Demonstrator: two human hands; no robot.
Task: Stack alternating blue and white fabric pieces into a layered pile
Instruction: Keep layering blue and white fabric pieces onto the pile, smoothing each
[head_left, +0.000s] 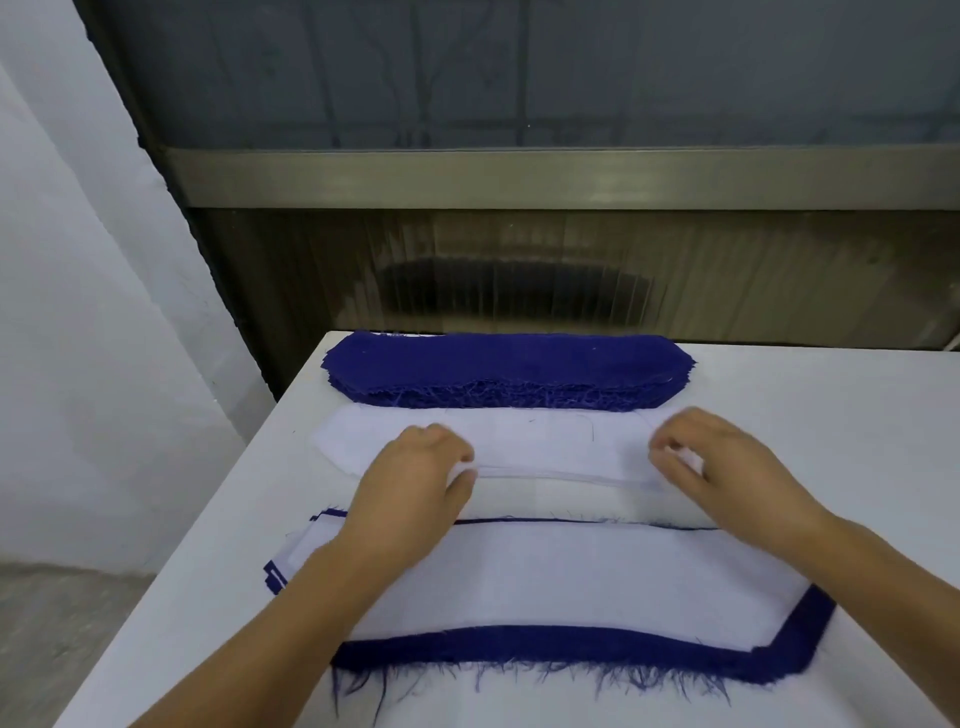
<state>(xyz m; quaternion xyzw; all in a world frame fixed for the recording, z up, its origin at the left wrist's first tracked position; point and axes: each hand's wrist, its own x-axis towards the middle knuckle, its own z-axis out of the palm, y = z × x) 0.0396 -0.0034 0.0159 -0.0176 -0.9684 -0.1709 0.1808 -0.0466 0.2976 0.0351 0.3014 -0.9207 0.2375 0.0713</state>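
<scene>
Nearest on the white bench (857, 415): layered pile of long blue and white fabric pieces (571, 587), white piece on top, frayed dark blue edge showing along the near side and right corner, thin blue line along the far edge. Both forearms cross over this pile. Just beyond it, left hand (415, 473) and right hand (727, 467) are well apart, each with fingers curled, pinching one end of the near edge of a thin white fabric piece (545, 441) from the flat white stack, edge lifted slightly off the bench. Right hand blurred. Farthest, touching the white stack's far edge: thick stack of dark blue fabric pieces (509, 364) with frayed threads, near the bench's back edge. Grey wall panel (519, 244) behind.
</scene>
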